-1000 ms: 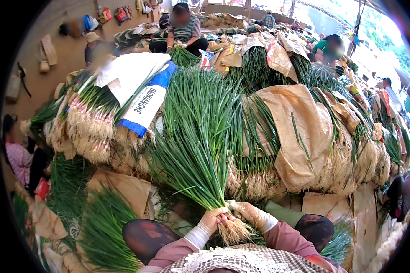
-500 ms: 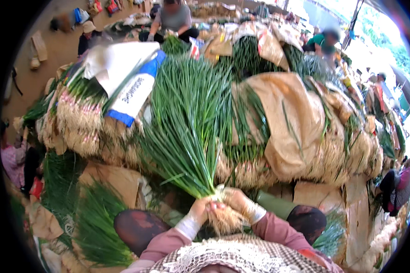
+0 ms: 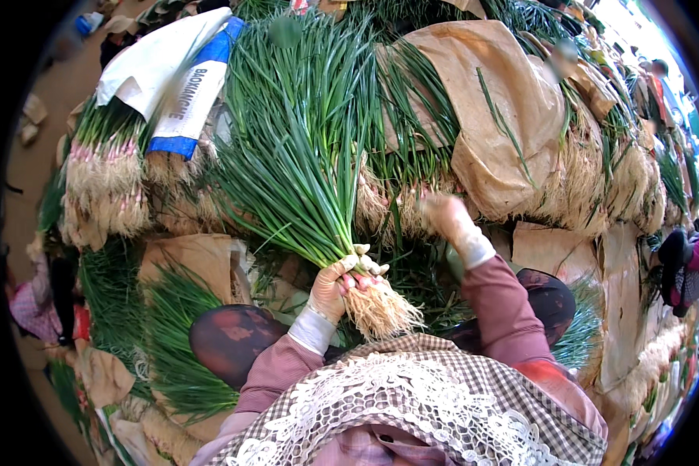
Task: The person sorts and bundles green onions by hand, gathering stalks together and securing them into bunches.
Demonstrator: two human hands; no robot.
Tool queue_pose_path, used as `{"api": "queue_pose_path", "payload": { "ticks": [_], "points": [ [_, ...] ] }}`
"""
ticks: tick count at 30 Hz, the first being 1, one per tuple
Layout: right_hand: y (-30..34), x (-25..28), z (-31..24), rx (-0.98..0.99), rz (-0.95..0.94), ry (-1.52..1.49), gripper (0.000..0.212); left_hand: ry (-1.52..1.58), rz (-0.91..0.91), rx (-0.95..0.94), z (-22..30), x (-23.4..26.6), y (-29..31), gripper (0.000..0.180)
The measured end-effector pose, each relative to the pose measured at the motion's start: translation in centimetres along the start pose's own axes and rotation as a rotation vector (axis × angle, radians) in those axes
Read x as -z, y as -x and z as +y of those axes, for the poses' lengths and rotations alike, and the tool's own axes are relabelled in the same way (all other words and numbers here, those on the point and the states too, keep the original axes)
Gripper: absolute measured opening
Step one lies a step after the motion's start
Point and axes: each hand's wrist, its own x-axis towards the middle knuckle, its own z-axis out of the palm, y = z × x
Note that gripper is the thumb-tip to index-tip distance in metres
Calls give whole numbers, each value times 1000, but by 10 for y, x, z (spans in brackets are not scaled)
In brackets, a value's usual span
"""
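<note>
My left hand (image 3: 333, 290) is wrapped round the lower stems of a large bunch of spring onions (image 3: 311, 171), just above the pinkish-white bulbs. Its pale, stringy roots (image 3: 382, 309) hang toward my lap, while the long green leaves fan out over the heap in front. Off to the right, my right hand (image 3: 450, 220) is apart from the bunch, close to the roots of other spring onions (image 3: 417, 190) at the heap's near edge. Its fingertips are smeared, so whether they grip any stems is unclear.
A brown sheet (image 3: 485, 116) covers part of the heap on the right. A white and blue sack (image 3: 190, 105) lies over more spring onions at left. Loose green leaves (image 3: 182, 342) lie beside my left knee (image 3: 237, 342). Another person (image 3: 682, 272) sits at far right.
My right hand has left the bunch and moved up and right to the heap's edge. The left hand keeps hold of the bunch. The view has tilted downward.
</note>
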Motion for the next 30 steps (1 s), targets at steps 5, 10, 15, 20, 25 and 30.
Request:
{"api": "queue_pose_path", "payload": {
  "ticks": [5,10,15,20,25,30],
  "points": [
    [-42,-5,-51,-298,89,399,48,-144,-147,-128,27,-16,10,25],
    [-34,21,-79,12,329,-91,30,-197,49,-210,44,-1,7,19],
    [-54,67,-52,91,376,-652,19,79,163,-224,36,13,-1,18],
    [-57,33,-32,-97,-210,-676,29,83,152,-167,34,11,-1,22],
    [-11,-10,-54,70,-288,-858,32,-69,175,-107,34,7,-1,21],
    [32,-56,-76,155,-534,-780,42,-94,213,28,15,9,-10,23]
  ]
}}
